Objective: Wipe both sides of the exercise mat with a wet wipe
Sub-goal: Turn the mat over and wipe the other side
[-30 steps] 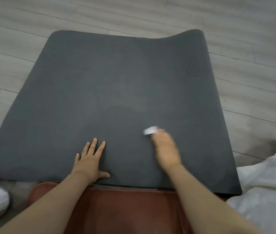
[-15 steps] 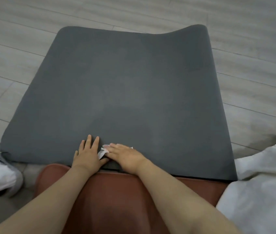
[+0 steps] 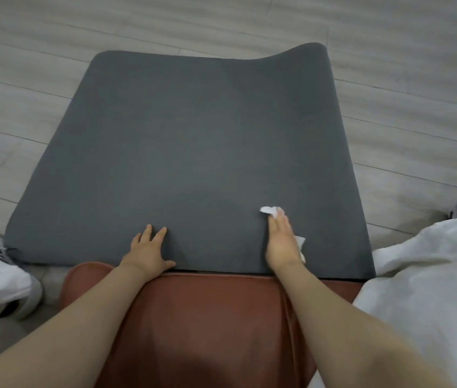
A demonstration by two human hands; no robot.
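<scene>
One wipe [image 3: 268, 210] now rightward — two hands, one mat [image 3: 193, 152]

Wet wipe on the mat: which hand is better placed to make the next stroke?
Right. The right hand already lies on the wet wipe, pressing it to the exercise mat near its near right corner. The left hand rests flat at the near edge, holding nothing, probably steadying the mat.

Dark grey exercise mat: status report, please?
Left hand flat on dark grey exercise mat. Right hand presses white wet wipe. Nothing in the way.
</scene>
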